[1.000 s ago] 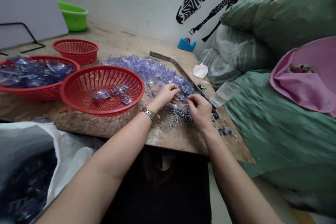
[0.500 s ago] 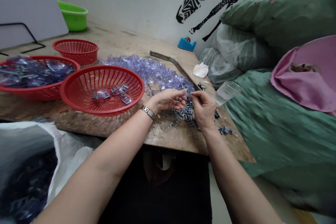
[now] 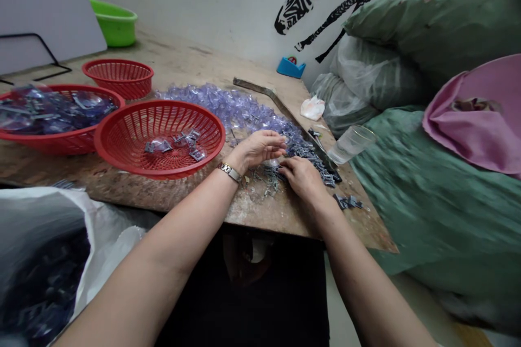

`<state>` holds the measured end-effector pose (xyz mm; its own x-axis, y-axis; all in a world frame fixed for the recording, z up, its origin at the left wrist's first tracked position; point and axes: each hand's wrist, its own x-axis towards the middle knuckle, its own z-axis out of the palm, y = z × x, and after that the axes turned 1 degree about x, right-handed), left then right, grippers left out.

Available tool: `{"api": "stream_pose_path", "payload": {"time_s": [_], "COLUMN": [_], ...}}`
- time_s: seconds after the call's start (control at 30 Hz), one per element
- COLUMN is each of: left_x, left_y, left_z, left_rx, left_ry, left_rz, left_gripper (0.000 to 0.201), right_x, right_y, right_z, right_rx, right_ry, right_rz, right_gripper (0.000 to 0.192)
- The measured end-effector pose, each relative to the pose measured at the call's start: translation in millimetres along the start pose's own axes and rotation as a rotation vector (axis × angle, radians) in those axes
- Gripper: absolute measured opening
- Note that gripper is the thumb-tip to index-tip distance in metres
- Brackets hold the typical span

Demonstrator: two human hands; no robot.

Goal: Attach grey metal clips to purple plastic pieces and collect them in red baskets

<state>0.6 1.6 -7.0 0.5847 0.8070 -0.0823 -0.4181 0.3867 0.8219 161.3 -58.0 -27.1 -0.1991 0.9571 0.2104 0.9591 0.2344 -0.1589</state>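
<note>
My left hand, with a metal watch on its wrist, hovers palm down at the near edge of a heap of clear purple plastic pieces. Whether it holds a piece is hidden. My right hand lies palm down with fingers spread on a pile of small dark metal clips, close beside my left hand. Left of both hands stands a red mesh basket with a few assembled pieces in it.
A second red basket full of purple pieces and a small one sit further left, a green basin behind. A clear cup, loose clips, a metal bar and green sacks lie to the right; a white bag hangs lower left.
Both hands were raised together above the clips half a second ago. Now my right hand has dropped onto the clip pile and my left has moved slightly back over the plastic heap.
</note>
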Motion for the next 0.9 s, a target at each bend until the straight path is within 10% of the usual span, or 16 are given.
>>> {"api": "stream_pose_path", "payload": {"time_s": [0.4, 0.9], "left_x": [2, 6], "left_y": [-4, -8], "left_z": [0.3, -4.2], "left_rx": [0.066, 0.090], "left_ry": [0.081, 0.116], "left_rz": [0.056, 0.074], "left_gripper": [0.018, 0.015], "right_x": [10, -6], "right_y": [-7, -3], "right_z": [-5, -6], "right_rx": [0.016, 0.332], "right_ry": [-0.111, 0.074], "right_rz": [0.069, 0.112], "right_gripper": [0.009, 0.007]}}
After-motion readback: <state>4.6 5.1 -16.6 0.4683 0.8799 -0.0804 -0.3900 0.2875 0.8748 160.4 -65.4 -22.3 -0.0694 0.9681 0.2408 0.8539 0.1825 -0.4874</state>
